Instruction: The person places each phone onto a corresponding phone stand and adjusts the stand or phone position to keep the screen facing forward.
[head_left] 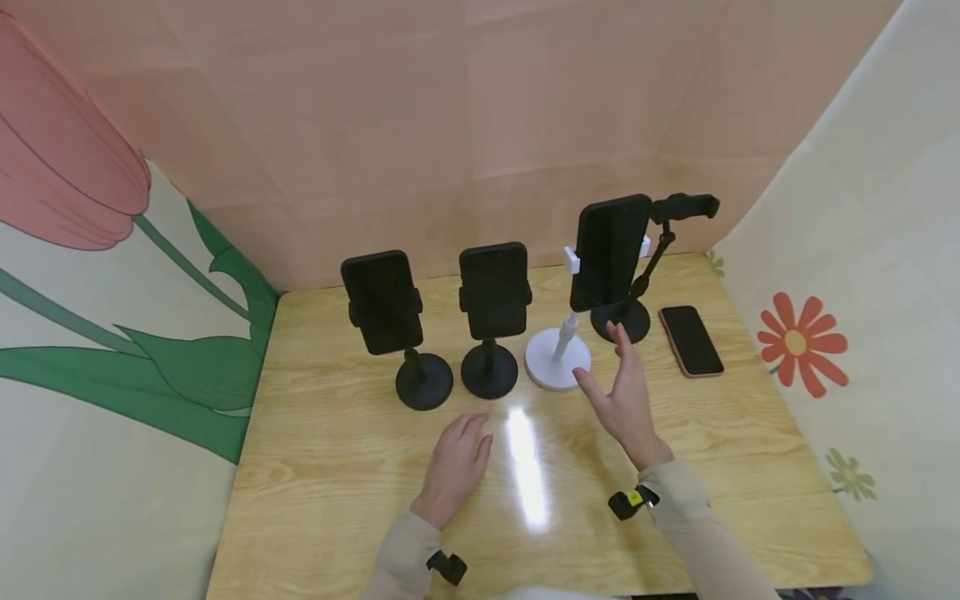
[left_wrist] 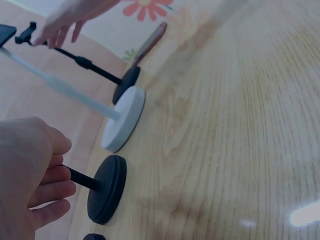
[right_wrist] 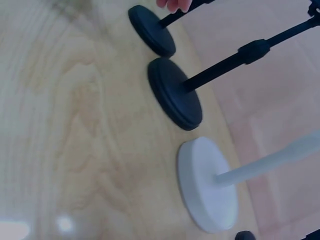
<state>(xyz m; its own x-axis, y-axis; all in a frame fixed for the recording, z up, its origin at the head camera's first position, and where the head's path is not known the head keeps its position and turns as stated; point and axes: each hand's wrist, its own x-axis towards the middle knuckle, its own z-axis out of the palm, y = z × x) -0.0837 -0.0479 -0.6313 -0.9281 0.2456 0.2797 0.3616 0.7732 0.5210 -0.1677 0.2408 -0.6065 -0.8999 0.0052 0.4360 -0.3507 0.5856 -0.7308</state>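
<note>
My left hand (head_left: 452,468) is above the table in front of the middle black phone stand (head_left: 489,372), fingers loosely bent around nothing. Thumb and fingers spread, my right hand (head_left: 624,410) hovers just before the white phone stand (head_left: 549,364), also holding nothing. A dark phone (head_left: 611,250) sits upright in the white stand's clamp. Another phone (head_left: 495,292) stands in the middle black stand, and a third phone (head_left: 383,302) leans in the left black stand (head_left: 424,383). Fingertips of the left hand (right_wrist: 175,4) show at the right wrist view's top edge.
Behind the white stand, a taller black stand (head_left: 630,323) has an unfilled clamp (head_left: 684,207). Right of it a pink-edged phone (head_left: 692,342) lies flat on the wooden table (head_left: 322,475). Printed cloth (head_left: 480,125) hangs behind and at both sides.
</note>
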